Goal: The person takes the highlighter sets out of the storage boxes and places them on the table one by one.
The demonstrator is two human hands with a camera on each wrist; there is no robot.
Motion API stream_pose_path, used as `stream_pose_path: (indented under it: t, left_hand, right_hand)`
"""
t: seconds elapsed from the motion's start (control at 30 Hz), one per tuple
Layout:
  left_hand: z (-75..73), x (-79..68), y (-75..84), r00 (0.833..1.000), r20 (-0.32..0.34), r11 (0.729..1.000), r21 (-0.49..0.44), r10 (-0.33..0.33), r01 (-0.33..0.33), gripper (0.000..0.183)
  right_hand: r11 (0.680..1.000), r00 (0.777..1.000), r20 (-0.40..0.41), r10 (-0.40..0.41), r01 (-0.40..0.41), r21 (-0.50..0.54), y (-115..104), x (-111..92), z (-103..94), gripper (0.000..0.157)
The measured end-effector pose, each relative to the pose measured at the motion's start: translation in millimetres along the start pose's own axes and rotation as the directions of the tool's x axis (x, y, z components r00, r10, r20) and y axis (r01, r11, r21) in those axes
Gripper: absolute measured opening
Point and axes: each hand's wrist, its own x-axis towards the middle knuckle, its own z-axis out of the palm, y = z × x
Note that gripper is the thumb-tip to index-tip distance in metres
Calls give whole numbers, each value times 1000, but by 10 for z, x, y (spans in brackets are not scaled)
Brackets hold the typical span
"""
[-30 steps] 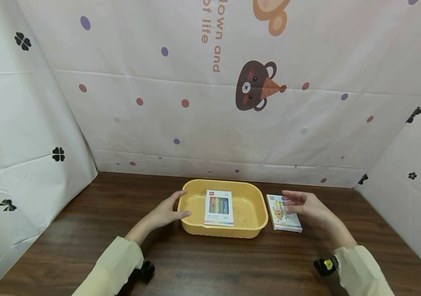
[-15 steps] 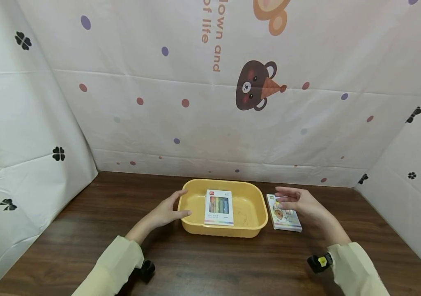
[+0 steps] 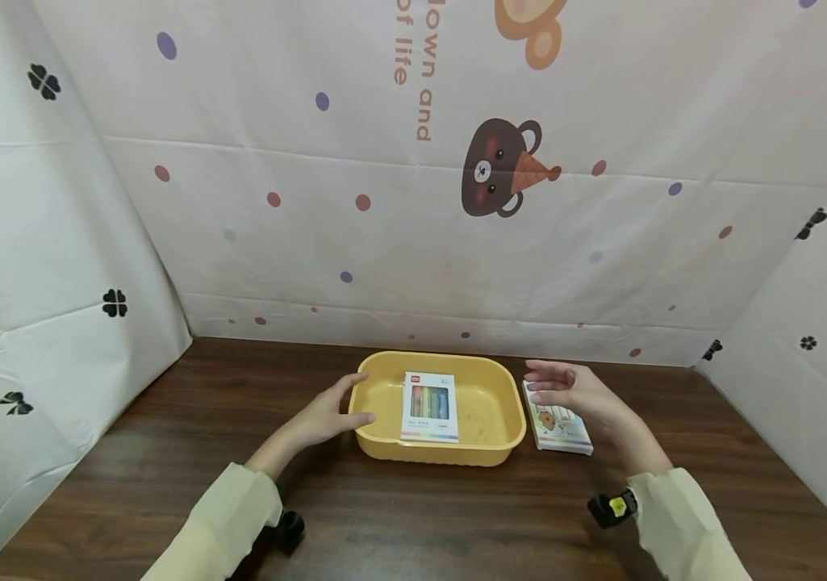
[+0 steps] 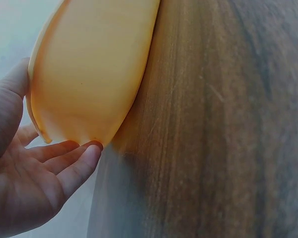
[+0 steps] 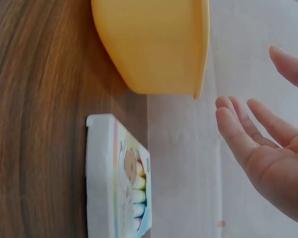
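Observation:
My left hand (image 3: 326, 415) holds the left end of a yellow plastic basin (image 3: 433, 454), thumb at the near rim and fingers around the end wall. The left wrist view shows these fingertips against the basin's outside. Inside the basin lies a flat white box of coloured pens or crayons (image 3: 431, 407), face up. Beside the basin's right end, a second white box (image 3: 564, 436) with a bear drawing and coloured sticks pictured on it lies on the table. Above that box hovers my right hand (image 3: 578, 395), its fingers loosely bent, holding nothing. It hides the box's far part in the head view.
A dark wooden table (image 3: 413, 524) carries everything. A white printed cloth (image 3: 297, 242) with dots and a bear hangs behind and along both sides. A small black device (image 3: 612, 508) is on my right wrist, another (image 3: 286, 532) at my left.
My right hand has moved left and slightly away from me, over the far end of the bear-printed box towards the basin. The left hand, basin and both boxes stay put.

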Motion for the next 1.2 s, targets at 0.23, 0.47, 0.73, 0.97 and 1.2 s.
stream_pose_path:
  t: [0.23, 0.47, 0.73, 0.97, 1.2]
  left_hand:
    - [-2, 2, 5, 1000, -8, 1000, -1, -3, 3, 72]
    - [-6, 1, 7, 1000, -8, 1000, -2, 1, -1, 73]
    - [-14, 6, 9, 1000, -3, 1000, -3, -3, 3, 72]
    - [-15, 8, 10, 1000, -5, 1000, -2, -4, 4, 72]
    - [-1, 0, 10, 1000, -10, 1000, -4, -13, 13, 73]
  right_hand:
    - [1000, 1000, 16, 8, -9, 21, -41, 45, 59, 68]
    - [998, 999, 52, -11, 8, 68, -58, 91, 131, 69]
    - [998, 997, 68, -19, 15, 54, -48, 139, 199, 68]
    - [999, 997, 76, 3, -6, 35, -70, 158, 246, 65]
    - [999, 996, 88, 3, -6, 40, -89, 177, 305, 68]
